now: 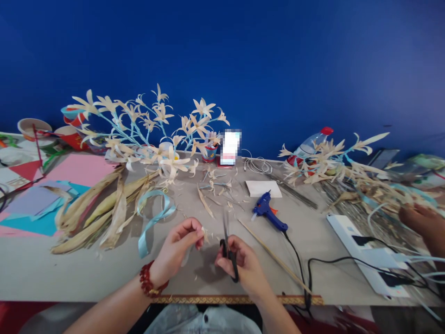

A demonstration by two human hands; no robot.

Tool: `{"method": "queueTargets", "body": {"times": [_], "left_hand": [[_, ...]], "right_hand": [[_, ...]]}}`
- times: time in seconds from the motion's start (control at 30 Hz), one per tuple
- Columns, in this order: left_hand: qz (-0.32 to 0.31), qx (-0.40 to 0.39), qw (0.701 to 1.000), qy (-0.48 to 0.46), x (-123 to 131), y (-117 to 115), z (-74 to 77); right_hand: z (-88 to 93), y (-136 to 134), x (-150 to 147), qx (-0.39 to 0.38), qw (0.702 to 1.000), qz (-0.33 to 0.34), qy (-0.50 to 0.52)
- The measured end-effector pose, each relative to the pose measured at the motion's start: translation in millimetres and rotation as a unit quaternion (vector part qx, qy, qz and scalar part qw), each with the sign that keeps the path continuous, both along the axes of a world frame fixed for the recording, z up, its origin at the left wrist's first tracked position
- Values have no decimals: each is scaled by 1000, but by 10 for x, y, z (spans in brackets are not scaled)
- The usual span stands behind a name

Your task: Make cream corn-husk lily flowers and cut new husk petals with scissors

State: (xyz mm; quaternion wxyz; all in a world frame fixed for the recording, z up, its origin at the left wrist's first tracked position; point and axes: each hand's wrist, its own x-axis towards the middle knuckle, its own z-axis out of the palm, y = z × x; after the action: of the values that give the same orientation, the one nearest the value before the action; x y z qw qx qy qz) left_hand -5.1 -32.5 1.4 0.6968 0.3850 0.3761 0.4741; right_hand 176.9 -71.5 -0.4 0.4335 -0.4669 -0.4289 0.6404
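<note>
My left hand, with a red bead bracelet at the wrist, pinches a small pale piece of corn husk between thumb and fingers. Black-handled scissors are gripped in my right hand, their blades pointing up and away from me. The blades look close together but are blurred. Small pale scraps lie on the table between and beyond my hands. A curled light-blue ribbon rests left of my left hand. Dry corn husks are heaped farther left.
A blue glue gun and a thin wooden stick lie right of my hands. Cords run from a white power strip. Husk flowers on blue stems stand behind. Another person's hand reaches in at the right.
</note>
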Motion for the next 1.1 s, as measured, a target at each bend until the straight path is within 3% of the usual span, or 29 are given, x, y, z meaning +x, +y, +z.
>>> {"method": "queueTargets", "body": {"times": [0.2, 0.37, 0.57, 0.7, 0.8, 0.87, 0.93, 1.1], "left_hand": [[-7, -40, 999, -19, 38, -11, 28], [-6, -29, 1000, -9, 35, -34, 35], [-50, 24, 998, 19, 1, -40, 35], [-88, 28, 995, 36, -13, -46, 34], [-91, 16, 996, 20, -12, -37, 33], [-72, 7, 997, 1, -7, -25, 34], [-45, -2, 999, -20, -3, -12, 33], [-9, -10, 998, -62, 7, 3, 3]], "right_hand": [[69, 80, -262, 52, 994, -89, 35], [73, 146, -331, 54, 993, -103, 36], [120, 128, -237, 18, 996, -63, 60], [140, 135, -139, 22, 996, -75, 48], [108, 141, 44, 57, 995, -85, -8], [70, 124, 222, 79, 988, -68, -116], [41, 89, 399, 118, 947, -57, -292], [73, 13, 563, 198, 783, 43, -588]]}}
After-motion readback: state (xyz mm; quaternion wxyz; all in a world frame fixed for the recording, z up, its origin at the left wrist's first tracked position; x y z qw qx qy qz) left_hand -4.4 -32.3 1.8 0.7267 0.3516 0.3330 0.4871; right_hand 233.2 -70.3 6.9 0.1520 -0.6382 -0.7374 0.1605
